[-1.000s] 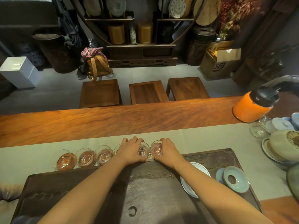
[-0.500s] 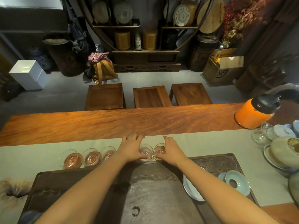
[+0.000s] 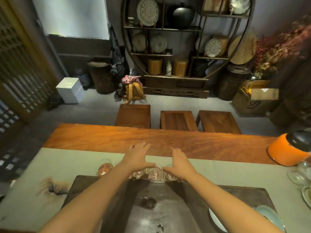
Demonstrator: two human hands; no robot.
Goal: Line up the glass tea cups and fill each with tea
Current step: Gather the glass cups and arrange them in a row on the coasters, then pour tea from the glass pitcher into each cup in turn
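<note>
A row of small glass tea cups with reddish tea stands on the grey-green runner (image 3: pixel 70 165), just past the far edge of the dark tea tray (image 3: pixel 244 195). The leftmost cup (image 3: pixel 105 168) is in plain sight. A middle cup (image 3: pixel 155 174) shows between my two hands, and other cups are partly hidden under them. My left hand (image 3: pixel 138 157) lies over the cups with fingers straight and thumb out. My right hand (image 3: pixel 179 163) lies the same way over the right end, thumb toward the middle cup. Neither hand grips a cup.
An orange kettle with a black lid (image 3: pixel 289 148) stands at the right on the wooden table (image 3: pixel 151 137). Empty glassware (image 3: pixel 297 174) and pale blue dishes (image 3: pixel 269 216) sit at the right edge. Three wooden stools (image 3: pixel 178 120) stand beyond the table.
The camera has tilted up, so the cups sit lower in view. Both hands have lifted off the cups they held and spread flat, fingers reaching farther over the runner.
</note>
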